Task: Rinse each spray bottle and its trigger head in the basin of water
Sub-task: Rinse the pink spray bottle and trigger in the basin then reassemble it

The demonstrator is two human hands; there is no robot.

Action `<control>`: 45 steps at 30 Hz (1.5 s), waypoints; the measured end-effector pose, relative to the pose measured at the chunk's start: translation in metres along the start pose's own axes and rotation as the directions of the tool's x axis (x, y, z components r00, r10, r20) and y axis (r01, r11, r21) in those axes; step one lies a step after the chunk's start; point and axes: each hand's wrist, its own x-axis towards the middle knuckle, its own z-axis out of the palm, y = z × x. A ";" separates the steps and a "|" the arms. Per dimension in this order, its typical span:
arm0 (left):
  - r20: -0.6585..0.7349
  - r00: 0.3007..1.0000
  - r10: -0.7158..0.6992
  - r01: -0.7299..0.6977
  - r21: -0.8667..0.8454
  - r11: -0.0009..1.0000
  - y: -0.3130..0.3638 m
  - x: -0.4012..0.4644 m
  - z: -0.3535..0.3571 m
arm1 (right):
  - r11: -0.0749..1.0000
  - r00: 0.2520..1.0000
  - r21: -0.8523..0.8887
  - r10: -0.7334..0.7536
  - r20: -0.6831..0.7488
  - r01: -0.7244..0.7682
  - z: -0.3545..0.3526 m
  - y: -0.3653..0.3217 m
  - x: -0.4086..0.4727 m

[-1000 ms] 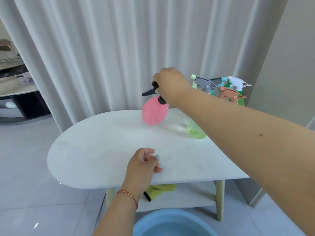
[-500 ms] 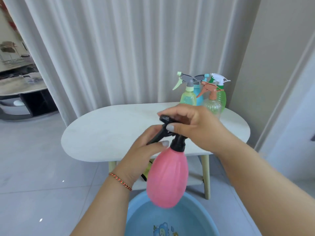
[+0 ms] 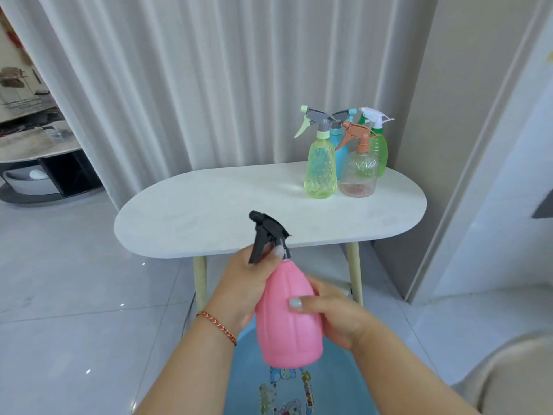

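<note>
Over the blue basin [image 3: 344, 393], pink bottle [image 3: 287, 319] held up in both hands.

Left hand [image 3: 242, 290] wrapped round the neck, thumb tip curled up beside the black trigger head [image 3: 266, 235], which sits screwed on top and points up and left. Right hand [image 3: 336, 314] gripping the belly from the right side, thumb pressed flat across the front, other fingers hidden behind. Bottle tilted a touch, base hanging above the basin with its cartoon print, not in the water. Behind, on the right end of the white table [image 3: 209, 211], four more standing close together: yellow-green bottle [image 3: 320, 169], clear bottle [image 3: 359, 175] with an orange head, blue bottle [image 3: 339, 145], green bottle [image 3: 379, 151]. White curtain [image 3: 209, 85] at the back.
</note>
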 end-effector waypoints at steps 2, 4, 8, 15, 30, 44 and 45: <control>0.120 0.986 -0.115 0.120 -0.037 0.992 -0.001 0.000 -0.004 | 0.996 0.993 0.089 0.009 0.121 -0.020 -0.003 0.004 0.000; 0.204 0.964 -0.171 0.197 -0.115 0.974 -0.003 -0.001 -0.009 | 0.987 0.977 0.156 0.014 0.212 -0.048 -0.004 0.009 0.001; 0.203 0.970 -0.131 0.158 -0.123 0.980 -0.005 -0.001 -0.014 | 0.992 0.988 0.126 -0.002 0.154 -0.018 -0.002 0.015 0.003; 0.012 0.997 -0.074 0.075 -0.131 0.988 -0.016 0.008 -0.011 | 0.848 0.931 -0.522 -0.256 -0.259 0.088 0.005 0.008 0.010; 0.008 0.982 -0.189 0.188 -0.131 0.973 -0.049 0.016 -0.020 | 0.822 0.971 -0.569 -0.139 -0.193 0.005 -0.004 0.047 0.016; -0.590 0.748 -0.304 0.199 -0.238 0.951 -0.133 0.015 -0.042 | 0.317 0.832 -0.782 0.357 -0.426 -0.536 -0.050 0.169 -0.002; -0.596 0.734 -0.326 0.210 -0.257 0.943 -0.138 0.016 -0.047 | 0.324 0.831 -0.773 0.334 -0.445 -0.545 -0.054 0.173 -0.001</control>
